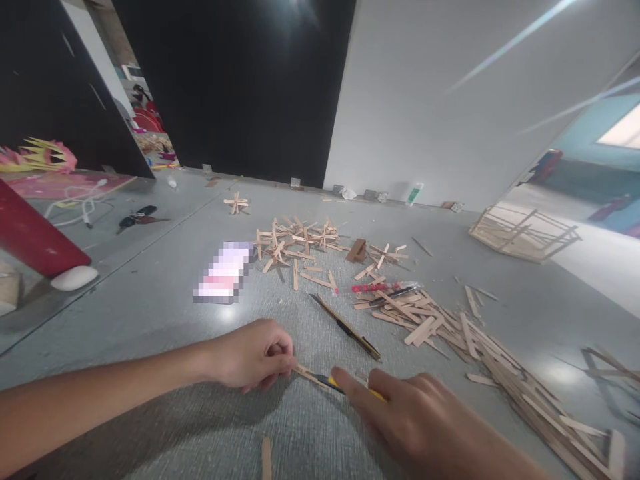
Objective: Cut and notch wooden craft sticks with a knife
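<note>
Gray and finely textured, the desk (165, 343) reached back to a black panel (240, 87) and a light gray panel (415, 100). Near its front, the wooden stick (304, 371) sat between the left hand (257, 357) and the right hand (420, 410): slim, pale tan, its left end hidden by fingers. Its long axis slanted, running from the left hand rightward and slightly toward the wearer. The left hand pinched that end, its fingers curled in. The right hand gripped the cutter (333, 383), yellow with a dark front that pointed left along the stick; whether the blade touched wood, I could not tell. Beyond them lay a second knife (345, 325), dark and brass-toned, while loose sticks (500, 363) were heaped to the right.
</note>
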A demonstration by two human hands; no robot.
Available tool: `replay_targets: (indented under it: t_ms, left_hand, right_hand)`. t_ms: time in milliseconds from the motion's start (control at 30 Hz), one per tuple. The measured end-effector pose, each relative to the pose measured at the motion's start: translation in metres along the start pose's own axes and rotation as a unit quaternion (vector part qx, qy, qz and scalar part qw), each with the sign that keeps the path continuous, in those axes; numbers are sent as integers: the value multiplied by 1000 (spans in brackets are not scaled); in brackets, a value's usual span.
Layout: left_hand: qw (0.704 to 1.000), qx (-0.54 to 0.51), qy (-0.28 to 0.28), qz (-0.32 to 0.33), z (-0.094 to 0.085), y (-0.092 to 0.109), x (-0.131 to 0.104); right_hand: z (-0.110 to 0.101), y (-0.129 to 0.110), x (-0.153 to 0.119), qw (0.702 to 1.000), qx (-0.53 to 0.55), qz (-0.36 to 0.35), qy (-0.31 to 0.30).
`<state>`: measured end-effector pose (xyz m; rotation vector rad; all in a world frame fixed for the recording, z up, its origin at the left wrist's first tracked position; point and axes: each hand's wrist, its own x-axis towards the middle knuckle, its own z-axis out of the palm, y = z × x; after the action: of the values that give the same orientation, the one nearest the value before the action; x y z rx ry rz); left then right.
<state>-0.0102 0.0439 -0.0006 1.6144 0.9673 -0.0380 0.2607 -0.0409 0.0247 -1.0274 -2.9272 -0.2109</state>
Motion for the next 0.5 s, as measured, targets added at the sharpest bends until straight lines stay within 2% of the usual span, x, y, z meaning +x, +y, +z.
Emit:
replay_targets:
  t_ms: [67,233,333,500]
  left_hand:
    - [1000,3,2,-2,0,0,0]
    - [1000,1,15,12,3,2,-1]
    - [999,18,22,18,5,3,-1]
    - [999,26,30,18,5,4,-1]
  right_hand:
    - [-7,1,5,1000,-15,-12,-12]
    - [-32,6,25,993,41,-6,-108]
    - [-35,3,30,994,32,-20,-104]
    - [-20,-5,24,996,12,-10,-82]
